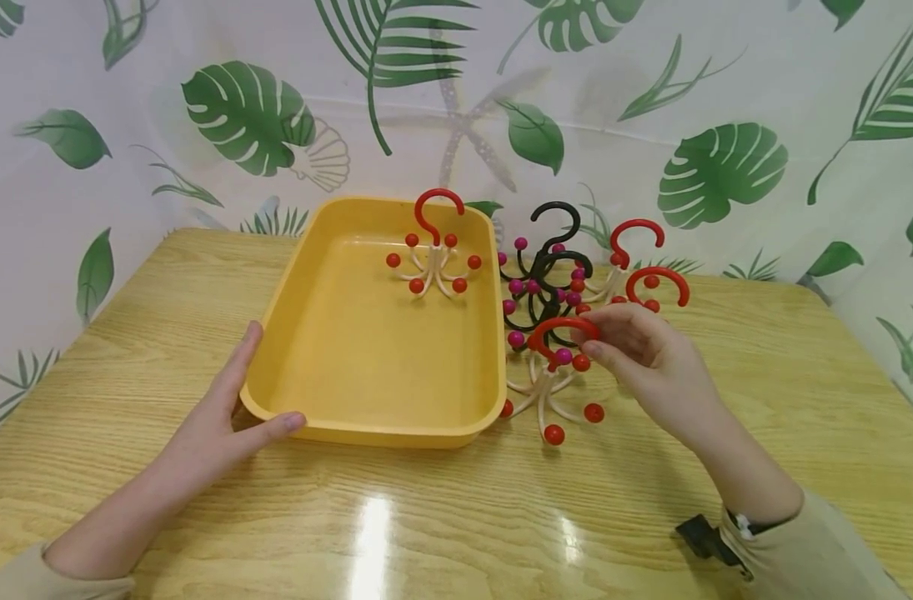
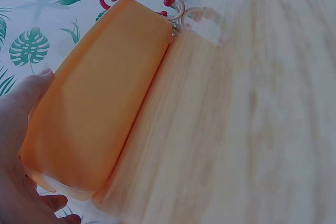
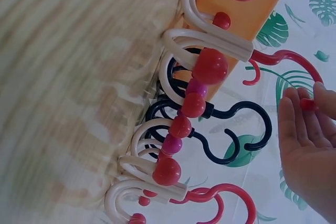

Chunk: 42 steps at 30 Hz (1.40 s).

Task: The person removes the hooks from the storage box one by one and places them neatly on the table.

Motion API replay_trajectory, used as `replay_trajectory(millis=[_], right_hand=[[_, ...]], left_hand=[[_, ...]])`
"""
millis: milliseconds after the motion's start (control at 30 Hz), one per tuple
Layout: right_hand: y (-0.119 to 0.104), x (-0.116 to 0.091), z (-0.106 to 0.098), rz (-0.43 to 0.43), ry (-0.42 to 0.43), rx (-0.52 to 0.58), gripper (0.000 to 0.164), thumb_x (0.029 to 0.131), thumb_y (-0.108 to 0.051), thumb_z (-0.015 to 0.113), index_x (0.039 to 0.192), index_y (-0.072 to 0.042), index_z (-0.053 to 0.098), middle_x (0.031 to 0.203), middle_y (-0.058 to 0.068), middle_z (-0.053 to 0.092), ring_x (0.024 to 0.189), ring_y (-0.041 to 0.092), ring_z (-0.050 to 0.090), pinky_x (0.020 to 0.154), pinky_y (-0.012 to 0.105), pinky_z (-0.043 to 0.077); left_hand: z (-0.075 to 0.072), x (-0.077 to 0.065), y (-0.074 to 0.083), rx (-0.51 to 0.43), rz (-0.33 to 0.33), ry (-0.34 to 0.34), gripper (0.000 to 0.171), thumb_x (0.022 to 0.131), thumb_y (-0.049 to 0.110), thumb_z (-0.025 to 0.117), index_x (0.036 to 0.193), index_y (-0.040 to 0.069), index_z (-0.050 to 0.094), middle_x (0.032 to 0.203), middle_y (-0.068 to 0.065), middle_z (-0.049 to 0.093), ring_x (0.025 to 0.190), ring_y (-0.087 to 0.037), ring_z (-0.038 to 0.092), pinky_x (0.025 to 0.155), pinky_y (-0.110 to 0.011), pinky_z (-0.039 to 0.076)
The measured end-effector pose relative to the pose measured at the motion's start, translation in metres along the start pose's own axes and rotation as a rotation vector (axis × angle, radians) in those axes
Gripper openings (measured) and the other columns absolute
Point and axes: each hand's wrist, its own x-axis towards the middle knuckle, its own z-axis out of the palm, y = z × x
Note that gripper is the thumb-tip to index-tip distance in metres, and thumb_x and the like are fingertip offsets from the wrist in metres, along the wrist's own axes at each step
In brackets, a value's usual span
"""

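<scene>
My left hand [image 1: 204, 433] rests on the near left corner of a yellow plastic tray [image 1: 381, 433], thumb along the front rim and fingers along the side. With my right hand [image 1: 662, 379] I pinch the red hook tip of a white multi-prong hanger [image 1: 546, 387] beside the tray's right wall. Its curved prongs end in red balls, close over the table. Inside the tray, toward the far right, stands a matching red-and-white hanger [image 1: 436, 260]. In the right wrist view, thumb and fingertips meet at the red hook [image 3: 286, 56].
Two black hangers [image 1: 552, 307] with magenta balls crowd against the tray's right side. Two more red-hooked hangers [image 1: 636, 232] stand behind my right hand. A leaf-patterned cloth [image 1: 464, 100] hangs along the back edge of the wooden table [image 1: 276, 517].
</scene>
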Motion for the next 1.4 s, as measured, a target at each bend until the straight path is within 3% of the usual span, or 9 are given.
replay_trajectory(millis=[100, 233, 433, 667, 967, 1400], right_hand=[[-0.002, 0.001, -0.001, -0.006, -0.007, -0.02, 0.031, 0.092, -0.009, 0.064, 0.123, -0.006, 0.059, 0.11, 0.011, 0.066, 0.09, 0.003, 0.063, 0.07, 0.016, 0.051], [-0.006, 0.004, -0.002, -0.024, -0.015, -0.035, 0.032, 0.093, -0.011, 0.063, 0.124, -0.005, 0.058, 0.115, 0.008, 0.063, 0.096, 0.005, 0.062, 0.078, 0.014, 0.05], [-0.017, 0.012, -0.003, -0.087, -0.023, 0.005, 0.03, 0.093, -0.011, 0.063, 0.122, -0.006, 0.059, 0.115, 0.005, 0.063, 0.101, 0.01, 0.062, 0.084, 0.016, 0.049], [-0.037, 0.019, 0.001, -0.129, -0.011, 0.002, 0.028, 0.091, -0.01, 0.065, 0.119, -0.007, 0.06, 0.113, 0.003, 0.063, 0.103, 0.012, 0.06, 0.085, 0.018, 0.049], [-0.062, 0.038, 0.004, -0.253, 0.006, -0.003, 0.03, 0.089, -0.003, 0.066, 0.118, -0.001, 0.059, 0.113, 0.004, 0.063, 0.106, 0.01, 0.058, 0.09, 0.021, 0.048], [-0.113, 0.073, 0.021, -0.278, -0.021, 0.072, 0.03, 0.09, -0.01, 0.066, 0.118, -0.002, 0.059, 0.114, 0.004, 0.063, 0.107, 0.012, 0.059, 0.095, 0.028, 0.046]], left_hand=[[0.0, 0.0, 0.0, 0.0, -0.006, -0.001, 0.104, 0.087, 0.025, 0.072, 0.151, 0.034, -0.009, 0.158, 0.001, -0.008, 0.142, -0.035, 0.006, 0.109, -0.062, 0.011], [0.0, 0.0, 0.001, -0.013, -0.015, -0.007, 0.103, 0.088, 0.025, 0.071, 0.151, 0.036, -0.009, 0.158, 0.001, -0.008, 0.142, -0.034, 0.006, 0.109, -0.061, 0.012], [0.0, 0.0, 0.0, -0.011, -0.014, -0.007, 0.103, 0.088, 0.025, 0.072, 0.151, 0.036, -0.01, 0.158, 0.002, -0.008, 0.142, -0.034, 0.008, 0.108, -0.06, 0.015], [0.0, 0.0, 0.001, -0.01, -0.014, -0.008, 0.103, 0.088, 0.025, 0.071, 0.15, 0.036, -0.01, 0.157, 0.003, -0.008, 0.142, -0.034, 0.009, 0.108, -0.061, 0.017], [0.0, -0.001, 0.002, -0.009, -0.017, -0.008, 0.103, 0.088, 0.025, 0.071, 0.15, 0.037, -0.01, 0.157, 0.005, -0.01, 0.143, -0.034, 0.006, 0.107, -0.062, 0.016], [0.0, -0.001, 0.004, -0.015, -0.016, -0.013, 0.103, 0.088, 0.024, 0.071, 0.15, 0.038, -0.01, 0.157, 0.004, -0.009, 0.142, -0.033, 0.008, 0.107, -0.06, 0.018]])
